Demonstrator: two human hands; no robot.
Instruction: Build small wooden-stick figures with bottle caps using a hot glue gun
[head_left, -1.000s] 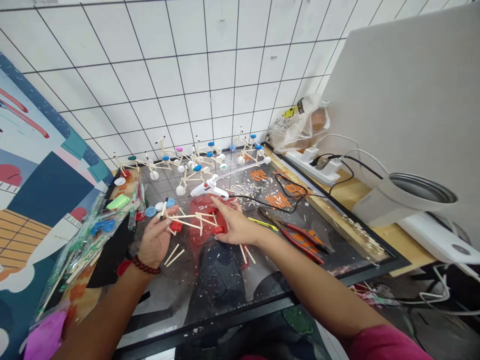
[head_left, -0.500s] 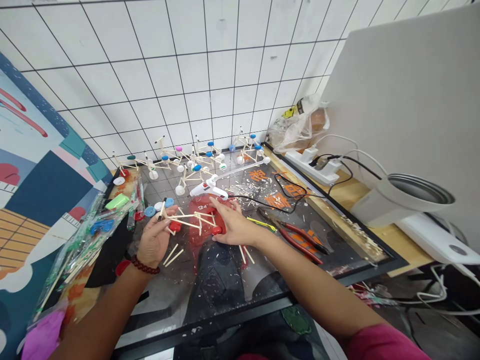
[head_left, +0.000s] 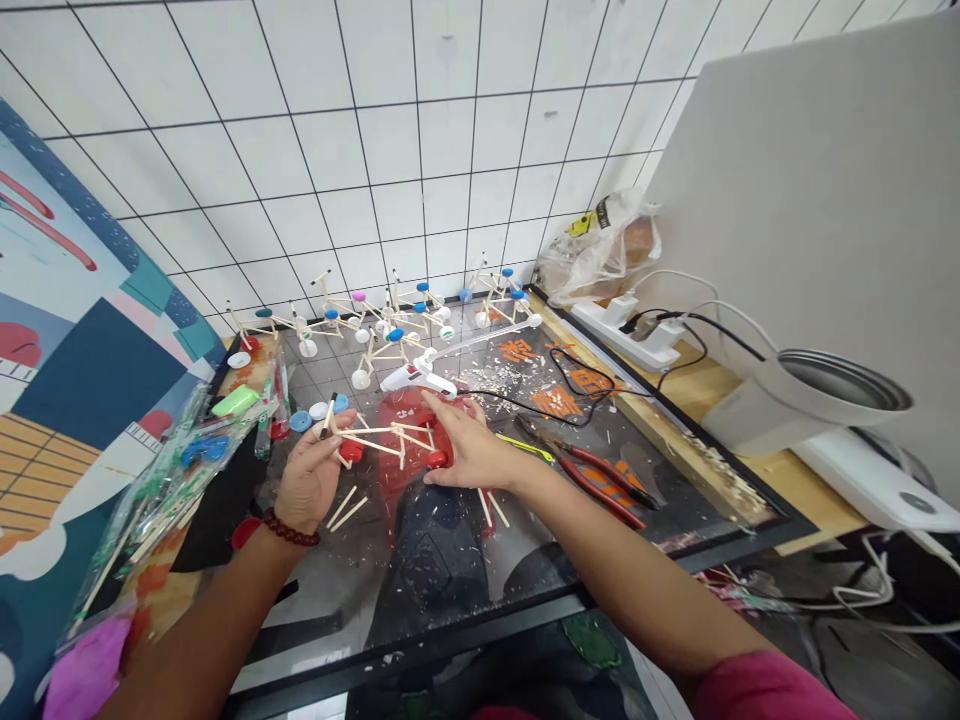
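Between my hands is a small stick bicycle model [head_left: 375,437] made of thin wooden sticks, with red bottle caps as its wheels. My left hand [head_left: 309,475] pinches the model's left end near an upright stick with a black tip. My right hand [head_left: 469,445] is closed around the red cap [head_left: 436,459] at the right end; some of its fingers are hidden behind. A white glue gun [head_left: 420,379] lies just beyond my hands. Loose wooden sticks [head_left: 349,510] lie below the model, and blue and white bottle caps [head_left: 319,411] sit beside my left hand.
Several finished stick models [head_left: 397,320] with cap wheels stand along the tiled wall. Red-handled pliers [head_left: 600,490] and a yellow tool [head_left: 525,447] lie at right. The glue gun's black cord crosses to a power strip [head_left: 626,335]. Plastic packets [head_left: 195,450] lie at left.
Almost nothing differs. Both hands keep their hold on the stick model, and the view has shifted only very slightly.
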